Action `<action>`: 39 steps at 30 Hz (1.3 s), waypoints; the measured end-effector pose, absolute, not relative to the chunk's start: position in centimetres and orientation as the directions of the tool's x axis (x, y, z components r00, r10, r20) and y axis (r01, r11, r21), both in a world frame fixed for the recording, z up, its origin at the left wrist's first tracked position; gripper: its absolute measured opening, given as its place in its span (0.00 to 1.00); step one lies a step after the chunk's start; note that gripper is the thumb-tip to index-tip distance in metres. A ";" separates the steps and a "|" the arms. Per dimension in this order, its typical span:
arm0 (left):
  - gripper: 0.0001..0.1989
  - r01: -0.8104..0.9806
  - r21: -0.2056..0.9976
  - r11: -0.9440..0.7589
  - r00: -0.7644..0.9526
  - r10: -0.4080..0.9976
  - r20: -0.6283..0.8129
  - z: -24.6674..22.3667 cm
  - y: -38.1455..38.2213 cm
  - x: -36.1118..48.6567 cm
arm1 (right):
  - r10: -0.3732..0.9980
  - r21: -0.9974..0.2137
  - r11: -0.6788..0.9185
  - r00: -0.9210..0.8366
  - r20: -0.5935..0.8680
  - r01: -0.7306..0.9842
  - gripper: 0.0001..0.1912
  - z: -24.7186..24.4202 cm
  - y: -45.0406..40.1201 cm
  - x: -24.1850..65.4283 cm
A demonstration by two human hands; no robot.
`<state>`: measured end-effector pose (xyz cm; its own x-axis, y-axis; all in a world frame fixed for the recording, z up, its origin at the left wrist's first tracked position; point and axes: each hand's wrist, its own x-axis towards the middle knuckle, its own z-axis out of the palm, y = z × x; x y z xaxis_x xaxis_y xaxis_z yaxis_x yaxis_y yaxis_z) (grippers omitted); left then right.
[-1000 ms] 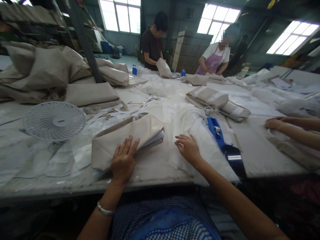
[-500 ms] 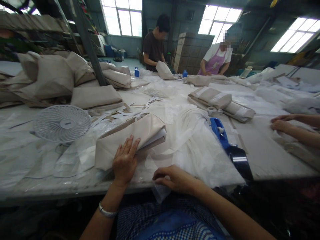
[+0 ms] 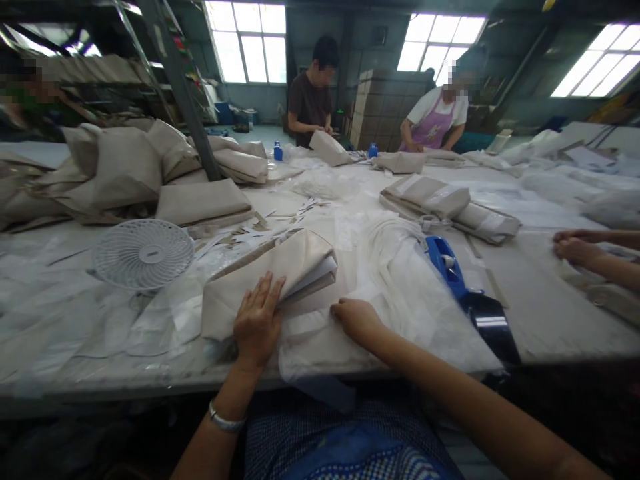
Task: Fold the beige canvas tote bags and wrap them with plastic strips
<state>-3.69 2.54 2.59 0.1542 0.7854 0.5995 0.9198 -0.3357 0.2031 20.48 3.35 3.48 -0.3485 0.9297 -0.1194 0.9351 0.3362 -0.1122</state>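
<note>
My left hand [image 3: 257, 323] lies flat, fingers stretched, on a folded beige bag [image 3: 280, 270] that looks like leather or coated cloth. White sheet material shows in the bag's open right end. Just right of it, my right hand [image 3: 357, 320] is closed, pinching the edge of a clear plastic bag [image 3: 310, 350]. That plastic bag lies in front of the beige one and hangs partly over the table's front edge. A stack of white plastic bags [image 3: 400, 287] spreads beyond my right hand, with a blue tape dispenser [image 3: 445, 263] along its right side.
A white round fan [image 3: 145, 253] stands at left, before a heap of beige bags [image 3: 125, 167] and a metal post [image 3: 185, 93]. Wrapped beige bundles [image 3: 430, 197] lie farther back. Another person's hands [image 3: 580, 247] work at right; two people stand across the table [image 3: 550, 320].
My right hand has moved forward from the table's front edge, drawing the clear plastic bag out flatter. My left hand stays on the beige bag. The view has shifted slightly.
</note>
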 end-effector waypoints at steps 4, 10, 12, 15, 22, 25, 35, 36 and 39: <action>0.33 0.922 0.217 -0.321 0.131 0.786 0.605 3.7 2.9 -4.1 | 0.901 -0.157 0.410 -0.426 -0.083 0.898 0.16 4.0 7.2 19.8; 0.33 0.906 0.301 -0.297 0.046 0.776 0.629 5.2 3.0 -5.1 | 0.895 -0.231 0.443 -0.444 0.048 0.866 0.23 4.7 7.0 18.5; 0.34 0.903 0.307 -0.299 0.042 0.775 0.631 5.2 2.8 -5.3 | 0.908 -0.268 0.415 -0.413 0.068 0.869 0.29 3.7 4.0 18.1; 0.34 0.907 0.293 -0.302 0.057 0.778 0.625 4.9 2.7 -5.3 | 0.943 -0.323 0.316 -0.331 0.007 0.892 0.45 1.4 -0.4 17.6; 0.34 0.905 0.280 -0.319 0.074 0.769 0.635 4.7 2.8 -5.2 | 0.858 -0.423 0.488 -0.509 0.071 0.764 0.32 1.0 7.0 17.0; 0.34 0.905 0.287 -0.313 0.068 0.773 0.631 4.9 2.7 -5.4 | 0.857 -0.459 0.501 -0.494 0.146 0.734 0.12 3.1 12.0 17.1; 0.34 0.908 0.251 -0.335 0.114 0.775 0.622 4.3 3.1 -5.5 | 0.874 -0.433 0.457 -0.482 0.057 0.777 0.34 0.5 3.3 13.9; 0.34 0.908 0.245 -0.340 0.123 0.775 0.620 4.3 3.0 -5.6 | 0.882 -0.424 0.434 -0.471 0.022 0.795 0.31 0.5 3.6 14.3; 0.35 0.909 0.223 -0.352 0.147 0.773 0.618 4.1 2.7 -5.6 | 0.906 -0.421 0.386 -0.423 0.006 0.821 0.27 0.9 4.9 16.1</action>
<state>-5.62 2.70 4.11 0.1474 0.7726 0.6175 0.9091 -0.3517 0.2231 16.08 4.88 0.87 -0.4231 0.9061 0.0063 0.8208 0.3862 -0.4209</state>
